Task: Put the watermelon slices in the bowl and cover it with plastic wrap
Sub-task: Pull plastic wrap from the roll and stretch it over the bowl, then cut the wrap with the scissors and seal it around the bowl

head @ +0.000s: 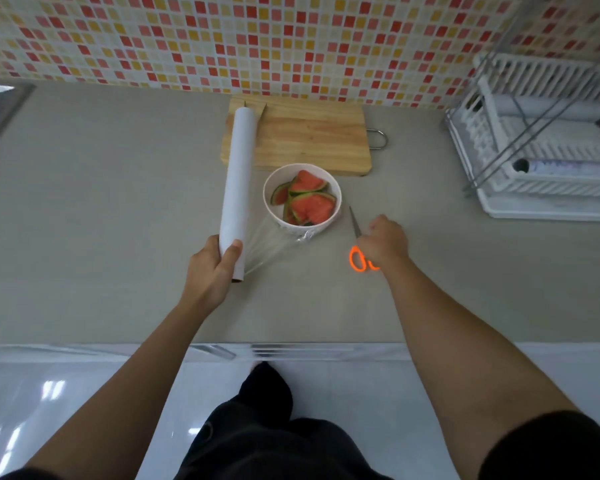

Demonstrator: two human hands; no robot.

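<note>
the left hand [211,271] is closed around the near end of the plastic wrap roll [238,188], thumb pressed across the front, so that the tube is kept steady and slightly raised at that end. the roll is laid lengthwise away from the body, its far end resting on the corner of the cutting board [312,140]. a sheet of film [274,245] is drawn out from the roll towards the right and is bunched against the near wall of the bowl [326,225]; it seems to be held taut by the roll being kept apart from the bowl, which would make cutting easier. the bowl is set on the counter [118,202] just in front of the board, and the watermelon slices [309,200] are already piled inside it, so the first part of the task is judged done. whether the rim is fully covered cannot be told. to the right, the scissors [357,259] are gripped at the pivot by the right hand [384,241], fingers curled down over them, blade pointing away. a dish rack [547,161] is seen at the far right.
</note>
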